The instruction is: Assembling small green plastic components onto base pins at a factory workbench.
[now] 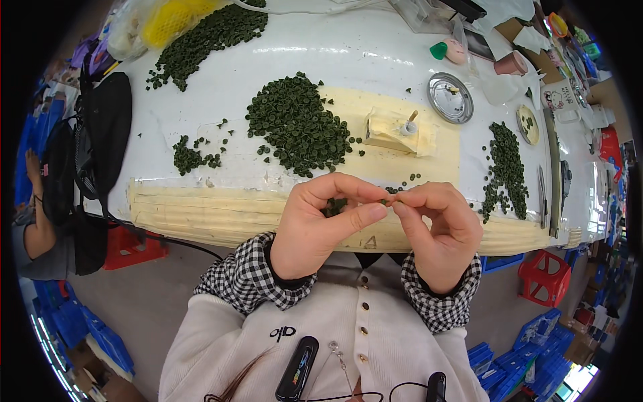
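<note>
Near the table's front edge, my left hand (307,228) and my right hand (439,231) meet fingertip to fingertip. A tiny dark green piece (384,202) is pinched between my left thumb and forefinger. My right thumb and forefinger close on a small green bit (400,202) right beside it; whether the two are joined is too small to tell. More green pieces (334,207) show within the curl of my left hand. Beyond my hands lies a large heap of small round dark green pieces (295,124). A tape-covered block (390,132) with an upright peg stands right of the heap.
Other green heaps lie at far left (207,40), left (191,155) and right (506,167). A round metal tin (449,98) and a small dish (528,124) sit at the right. A black bag (107,130) hangs at the left edge, near another person's arm (40,214). Red stools (546,278) flank the table.
</note>
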Demonstrator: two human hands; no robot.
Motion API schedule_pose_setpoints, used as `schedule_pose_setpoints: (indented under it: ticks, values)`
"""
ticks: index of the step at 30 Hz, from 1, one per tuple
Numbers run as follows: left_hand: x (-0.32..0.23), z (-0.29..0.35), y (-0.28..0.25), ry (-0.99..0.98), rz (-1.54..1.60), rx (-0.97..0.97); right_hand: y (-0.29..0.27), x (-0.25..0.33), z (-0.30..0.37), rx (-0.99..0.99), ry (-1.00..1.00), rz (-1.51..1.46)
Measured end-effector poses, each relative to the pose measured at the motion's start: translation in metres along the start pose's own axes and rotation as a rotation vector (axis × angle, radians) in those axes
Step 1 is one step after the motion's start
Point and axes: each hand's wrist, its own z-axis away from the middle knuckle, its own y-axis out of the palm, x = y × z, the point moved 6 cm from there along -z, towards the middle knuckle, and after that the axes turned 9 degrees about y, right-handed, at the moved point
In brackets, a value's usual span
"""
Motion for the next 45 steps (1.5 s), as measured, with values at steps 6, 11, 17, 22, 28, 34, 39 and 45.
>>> schedule_pose_setpoints:
  ticks: [6, 11, 17, 22, 28, 34, 39, 45]
  values:
    - [-0.002, 0.000, 0.000, 0.016, -0.054, -0.019, 0.005, 0.018, 0.003, -0.087, -0.177, 0.232]
    - [-0.003, 0.000, 0.000, 0.025, -0.009, -0.050, 0.009, 0.024, 0.006, -0.126, -0.292, 0.321]
    - [-0.003, 0.000, 0.001, -0.042, 0.101, -0.097, 0.013, 0.029, 0.008, -0.169, -0.354, 0.380]
    - [-0.002, 0.000, 0.000, -0.050, 0.096, -0.104, 0.016, 0.026, 0.010, -0.177, -0.369, 0.401]
    - [-0.004, 0.001, 0.000, -0.050, 0.045, -0.117, 0.020, 0.023, 0.013, -0.219, -0.461, 0.452]
    - [-0.002, 0.001, -0.003, 0.015, -0.013, -0.093, 0.012, 0.010, 0.004, -0.105, -0.188, 0.176]
    - [-0.004, 0.001, -0.003, 0.016, -0.038, -0.087, 0.012, 0.002, 0.002, -0.058, -0.050, 0.025]
    - [-0.005, 0.001, -0.002, -0.002, -0.038, -0.095, 0.011, 0.014, 0.005, -0.110, -0.217, 0.227]
